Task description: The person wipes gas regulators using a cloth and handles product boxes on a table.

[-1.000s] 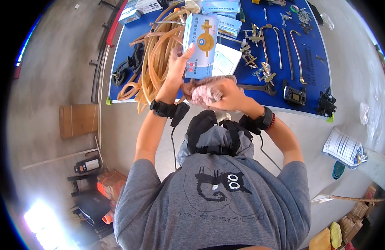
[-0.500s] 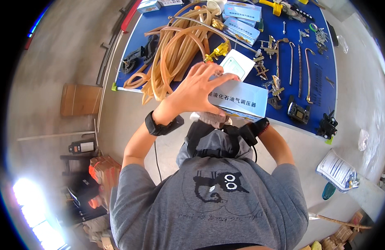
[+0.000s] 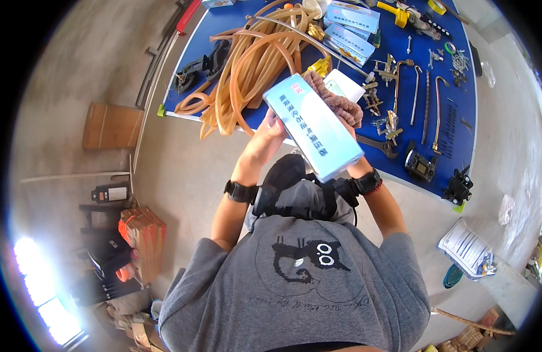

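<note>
Glossy light-blue rectangular cardboard box [image 3: 313,128]: held slantwise over the near edge of the flat blue table [image 3: 394,161]. Left hand [image 3: 267,136] partly closed, gripping its left side. Right hand [image 3: 360,168] mostly hidden behind it; closure cannot be told. Brown, nubby-textured cloth [image 3: 339,105] now shows beyond the box; half a second ago it lay below.

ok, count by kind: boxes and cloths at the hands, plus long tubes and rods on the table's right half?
Blue box at the hands: 1
Brown cloth: 1
Long bent-top tubes: 3
Straight twisted rod: 1
Total: 6
</note>
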Available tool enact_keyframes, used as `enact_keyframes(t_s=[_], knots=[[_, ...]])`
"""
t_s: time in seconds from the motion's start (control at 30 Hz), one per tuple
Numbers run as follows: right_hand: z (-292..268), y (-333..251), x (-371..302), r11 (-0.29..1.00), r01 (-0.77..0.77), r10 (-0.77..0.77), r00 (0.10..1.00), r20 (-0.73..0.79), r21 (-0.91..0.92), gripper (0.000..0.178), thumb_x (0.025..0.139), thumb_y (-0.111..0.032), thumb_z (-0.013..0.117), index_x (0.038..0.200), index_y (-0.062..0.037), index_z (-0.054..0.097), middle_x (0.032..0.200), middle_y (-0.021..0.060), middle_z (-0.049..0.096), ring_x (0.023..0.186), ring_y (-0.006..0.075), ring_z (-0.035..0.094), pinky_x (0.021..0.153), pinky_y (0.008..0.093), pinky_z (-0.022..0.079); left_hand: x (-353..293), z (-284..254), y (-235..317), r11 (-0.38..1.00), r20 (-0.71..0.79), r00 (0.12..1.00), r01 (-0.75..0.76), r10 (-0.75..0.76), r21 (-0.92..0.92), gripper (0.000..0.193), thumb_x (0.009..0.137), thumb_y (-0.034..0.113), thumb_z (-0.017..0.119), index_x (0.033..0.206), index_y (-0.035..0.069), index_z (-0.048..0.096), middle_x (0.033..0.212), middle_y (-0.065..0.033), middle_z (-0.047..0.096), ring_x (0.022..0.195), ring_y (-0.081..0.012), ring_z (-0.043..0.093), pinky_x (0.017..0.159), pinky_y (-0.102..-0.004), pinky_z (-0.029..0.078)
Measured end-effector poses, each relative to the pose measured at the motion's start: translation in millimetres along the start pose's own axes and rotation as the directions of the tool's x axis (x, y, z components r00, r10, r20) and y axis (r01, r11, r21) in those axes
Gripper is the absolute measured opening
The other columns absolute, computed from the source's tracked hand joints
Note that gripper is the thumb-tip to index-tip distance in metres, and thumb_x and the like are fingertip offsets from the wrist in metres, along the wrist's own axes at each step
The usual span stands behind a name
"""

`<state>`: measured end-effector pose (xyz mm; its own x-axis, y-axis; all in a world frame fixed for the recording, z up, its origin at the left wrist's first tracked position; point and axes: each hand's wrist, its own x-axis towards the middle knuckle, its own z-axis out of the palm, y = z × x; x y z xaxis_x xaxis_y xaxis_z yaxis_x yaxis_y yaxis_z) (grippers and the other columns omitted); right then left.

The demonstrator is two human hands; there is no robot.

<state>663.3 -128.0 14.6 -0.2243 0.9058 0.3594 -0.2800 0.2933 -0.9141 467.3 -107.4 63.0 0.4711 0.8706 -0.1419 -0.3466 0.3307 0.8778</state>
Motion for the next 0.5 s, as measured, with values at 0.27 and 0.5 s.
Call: enact_keyframes(t_s=[0.27,0.5], knots=[[9,-13,29,0.939,-0.201,0.249,0.957,-0.150,0.279,0.051,0.080,-0.005,0.060,0.127,-0.0007,0.042,0.121,0.0101,0.051,0.109,0.0158,0.050,0.094,0.0267,0.038,5,-20,-37,0.806,0.002,0.996,0.071,-0.086,-0.587,0.083,0.076,0.060,0.055,0.136,0.006,0.032,0.132,-0.0128,0.044,0.121,-0.0293,0.043,0.102,-0.0468,0.033],[-3,-3,41,0.817,-0.488,0.510,0.860,0.009,0.306,0.030,0.086,-0.008,0.051,0.115,-0.0003,0.055,0.103,0.0057,0.061,0.085,0.0098,0.059,0.074,0.0234,0.049,5,-24,-66,0.633,-0.056,0.990,0.041,-0.132,-0.773,0.084,0.076,0.066,0.047,0.137,0.009,0.032,0.136,-0.0127,0.041,0.124,-0.0328,0.039,0.103,-0.0526,0.028]])
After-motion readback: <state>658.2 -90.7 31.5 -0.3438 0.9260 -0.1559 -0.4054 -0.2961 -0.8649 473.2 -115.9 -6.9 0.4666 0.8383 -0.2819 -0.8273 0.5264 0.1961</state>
